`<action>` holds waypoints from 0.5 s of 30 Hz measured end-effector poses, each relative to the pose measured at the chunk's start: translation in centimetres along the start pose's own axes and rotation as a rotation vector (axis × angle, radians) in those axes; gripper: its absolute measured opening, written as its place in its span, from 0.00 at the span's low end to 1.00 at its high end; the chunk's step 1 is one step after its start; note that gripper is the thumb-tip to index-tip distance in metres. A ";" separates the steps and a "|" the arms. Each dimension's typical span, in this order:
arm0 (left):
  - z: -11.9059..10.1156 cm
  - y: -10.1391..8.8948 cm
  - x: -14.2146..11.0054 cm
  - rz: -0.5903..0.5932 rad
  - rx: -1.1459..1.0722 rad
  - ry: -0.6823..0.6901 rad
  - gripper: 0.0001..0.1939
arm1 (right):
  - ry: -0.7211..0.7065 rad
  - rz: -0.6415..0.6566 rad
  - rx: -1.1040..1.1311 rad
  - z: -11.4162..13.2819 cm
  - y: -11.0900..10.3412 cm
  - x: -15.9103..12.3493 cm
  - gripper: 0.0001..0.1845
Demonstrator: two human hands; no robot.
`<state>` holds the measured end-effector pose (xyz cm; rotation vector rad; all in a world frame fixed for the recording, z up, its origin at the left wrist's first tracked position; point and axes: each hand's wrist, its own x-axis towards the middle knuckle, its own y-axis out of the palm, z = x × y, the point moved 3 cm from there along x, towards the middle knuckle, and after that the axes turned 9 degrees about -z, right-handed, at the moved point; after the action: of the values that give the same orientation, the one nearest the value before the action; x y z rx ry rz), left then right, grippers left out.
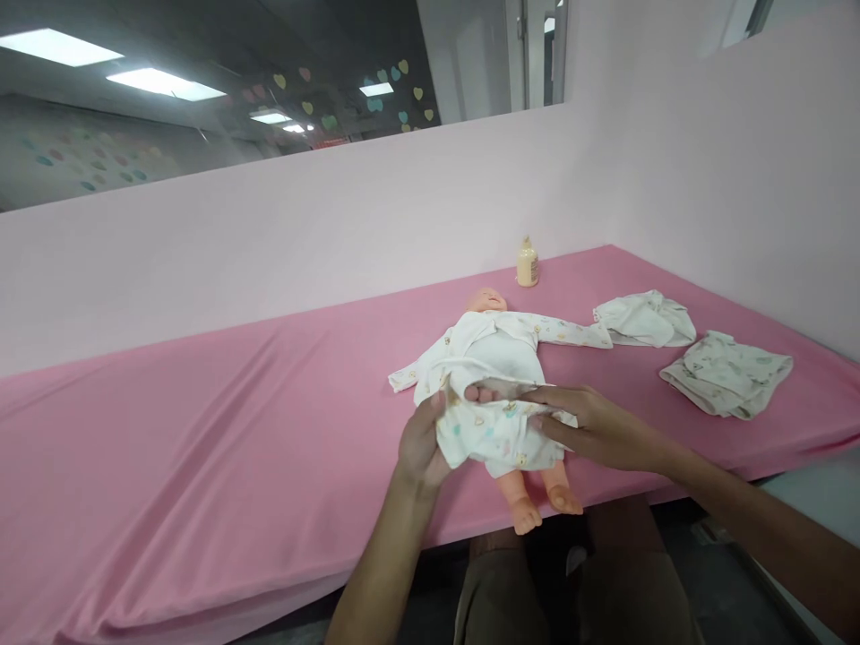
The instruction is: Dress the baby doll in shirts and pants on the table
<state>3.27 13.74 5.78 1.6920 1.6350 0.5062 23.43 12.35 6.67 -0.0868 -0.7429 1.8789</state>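
Observation:
A baby doll (526, 502) lies on its back on the pink-covered table, head toward the wall and bare feet at the near edge. It wears a white printed baby shirt (497, 439) with both long sleeves spread outward. My left hand (423, 439) grips the shirt's lower left edge, thumb on top and fingers partly behind the cloth. From the right, my right hand (584, 425) has its fingers closed around the lower front of the shirt, which is lifted off the doll's belly. Some left fingertips show above the raised cloth.
A pump bottle (528, 264) stands by the wall behind the doll's head. Two folded white cloths lie at the right, a rear cloth (645, 319) and a patterned near cloth (727, 374). The pink sheet (202, 448) has creases at the left. A window (269, 81) runs above.

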 end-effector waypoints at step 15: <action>-6.3 -6.2 -6.0 -0.373 -0.071 0.284 0.09 | -0.137 -0.048 -0.320 -2.5 2.6 1.9 0.14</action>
<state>-6.25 8.90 6.65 1.2637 2.0539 0.6286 21.49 14.49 3.83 -0.1428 -1.1270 1.7199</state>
